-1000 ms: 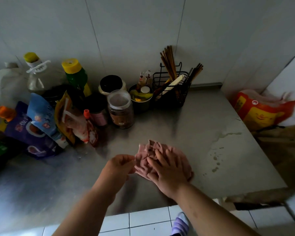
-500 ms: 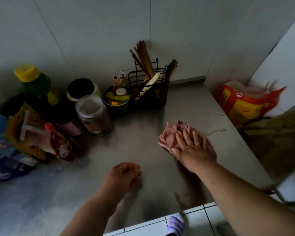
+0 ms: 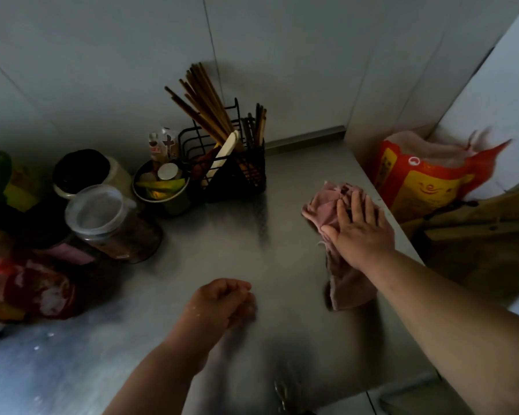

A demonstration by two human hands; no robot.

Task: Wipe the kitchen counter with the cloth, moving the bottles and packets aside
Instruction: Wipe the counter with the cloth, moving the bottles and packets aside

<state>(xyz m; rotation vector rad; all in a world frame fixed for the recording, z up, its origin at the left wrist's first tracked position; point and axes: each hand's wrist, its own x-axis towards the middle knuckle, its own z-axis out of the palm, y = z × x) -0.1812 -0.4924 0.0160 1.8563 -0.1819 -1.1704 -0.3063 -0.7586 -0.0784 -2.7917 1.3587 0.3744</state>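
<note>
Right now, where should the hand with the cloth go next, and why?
Probably sweep the pink cloth leftward toward the chopstick holder: the right hand presses it flat at the counter's right edge, beside the orange sack, with no counter beyond.

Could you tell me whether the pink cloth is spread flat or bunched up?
Bunched: the pink cloth lies crumpled in folds under the flat right hand, one end trailing.

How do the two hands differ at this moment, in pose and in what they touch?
The right hand lies flat with straight fingers; the left hand is curled. The right hand presses the pink cloth; the left hand holds nothing. Both are over the steel counter.
</note>
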